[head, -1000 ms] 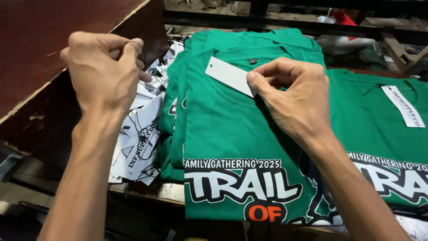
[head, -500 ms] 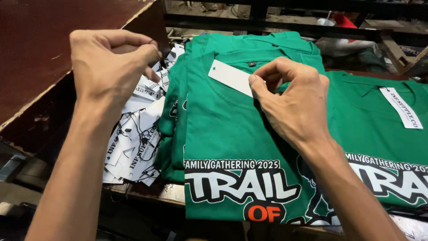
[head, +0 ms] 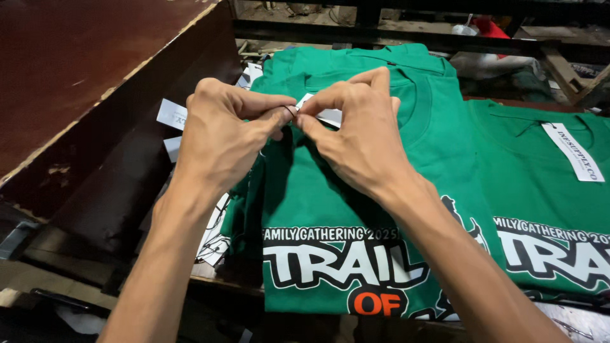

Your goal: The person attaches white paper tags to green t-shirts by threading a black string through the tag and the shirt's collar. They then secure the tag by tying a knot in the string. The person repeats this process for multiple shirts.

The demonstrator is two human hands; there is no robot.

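Both hands pinch at one white hang tag (head: 327,116) over the top green T-shirt's (head: 356,190) collar: left hand (head: 222,136) and right hand (head: 356,136) fingers clenched on its thin string; the neighbouring shirt (head: 546,190) already bears its tag (head: 577,151), this one not yet lying free

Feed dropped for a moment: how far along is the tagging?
Done: the green shirt on the right carries its white tag. In hand: the left hand and right hand pinch a white tag over the middle shirt stack. Left: loose tags lie beside it.
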